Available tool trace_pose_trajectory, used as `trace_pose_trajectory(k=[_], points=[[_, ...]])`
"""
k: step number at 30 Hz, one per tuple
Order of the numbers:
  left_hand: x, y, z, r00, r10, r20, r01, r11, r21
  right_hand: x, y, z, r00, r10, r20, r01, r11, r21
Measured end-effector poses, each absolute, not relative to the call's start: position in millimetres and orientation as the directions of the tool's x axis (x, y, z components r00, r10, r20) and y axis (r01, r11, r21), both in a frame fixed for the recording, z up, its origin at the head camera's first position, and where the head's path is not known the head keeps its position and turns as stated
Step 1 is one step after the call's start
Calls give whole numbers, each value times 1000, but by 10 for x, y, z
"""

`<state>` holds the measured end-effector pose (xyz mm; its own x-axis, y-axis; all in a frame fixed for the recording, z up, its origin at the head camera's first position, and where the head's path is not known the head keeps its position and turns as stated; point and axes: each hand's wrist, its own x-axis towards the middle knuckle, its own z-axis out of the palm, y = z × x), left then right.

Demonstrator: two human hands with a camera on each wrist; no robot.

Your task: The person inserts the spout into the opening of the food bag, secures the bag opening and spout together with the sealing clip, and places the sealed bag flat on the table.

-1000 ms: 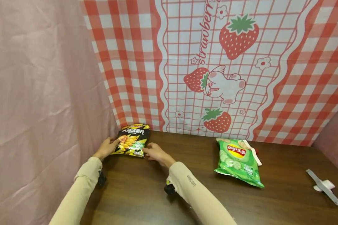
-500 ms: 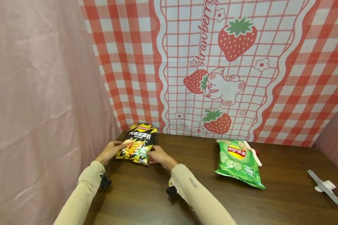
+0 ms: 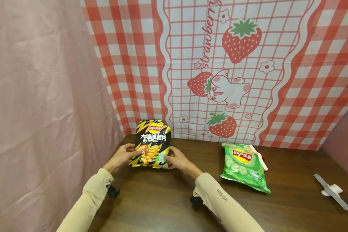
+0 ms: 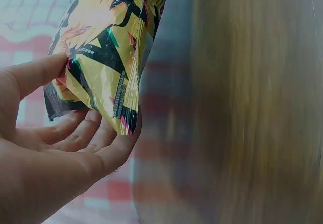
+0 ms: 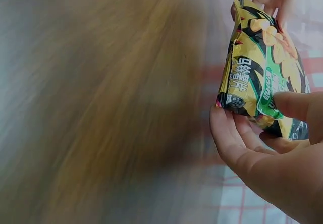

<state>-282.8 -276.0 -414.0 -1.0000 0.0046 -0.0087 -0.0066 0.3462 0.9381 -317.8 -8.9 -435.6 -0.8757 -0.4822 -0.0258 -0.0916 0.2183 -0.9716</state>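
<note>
A black and yellow bag of chips [image 3: 152, 141] is held between both hands near the back left of the table, its printed front facing me. My left hand [image 3: 122, 158] grips its lower left side, thumb on the front. In the left wrist view that thumb presses the bag [image 4: 101, 57] while the other fingers lie beneath and behind it. My right hand [image 3: 181, 160] grips the lower right side. The right wrist view shows the thumb on the front of the bag [image 5: 265, 67] and fingers under its bottom corner. Part of the bag's back is hidden.
A green bag of chips [image 3: 245, 167] lies on the brown table [image 3: 150, 199] to the right, with a white strip-like object [image 3: 259, 158] along its edge. Farther right is a grey bar with a white knob [image 3: 332, 191]. A checked strawberry cloth [image 3: 133, 80] hangs behind; a pink curtain [image 3: 46, 112] hangs left.
Both hands have moved right with the black and yellow bag. It has come up from lying near the back left corner and now stands more upright. The green bag has stayed put.
</note>
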Motion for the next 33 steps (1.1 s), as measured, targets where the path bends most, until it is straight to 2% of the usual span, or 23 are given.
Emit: trace_pose_trajectory(k=[8,13,17,24,30,33], points=[[-2786,-2244,-4080,-986,159,47,95,305,948,-2974,624,-4271,-896,-438,73,-186,220,-958],[-2713,-1866,-4008,-970,229,77,137,257,957,-2798,1073,-4162,-904,-397,158,-295,314,-902],[-2650,-1607,-3982,-949,304,80,142,187,972,-2624,1408,-4018,-894,-412,175,-346,389,-854],[-2521,-1155,-3953,-885,442,145,242,172,955,-2421,1974,-3761,-865,-495,79,-351,484,-802],[-2428,-752,-3980,-841,504,199,351,228,908,-2362,2400,-3664,-808,-586,-56,-310,506,-805],[-2393,-609,-4027,-831,517,204,381,263,886,-2332,2535,-3685,-790,-607,-86,-308,515,-800]])
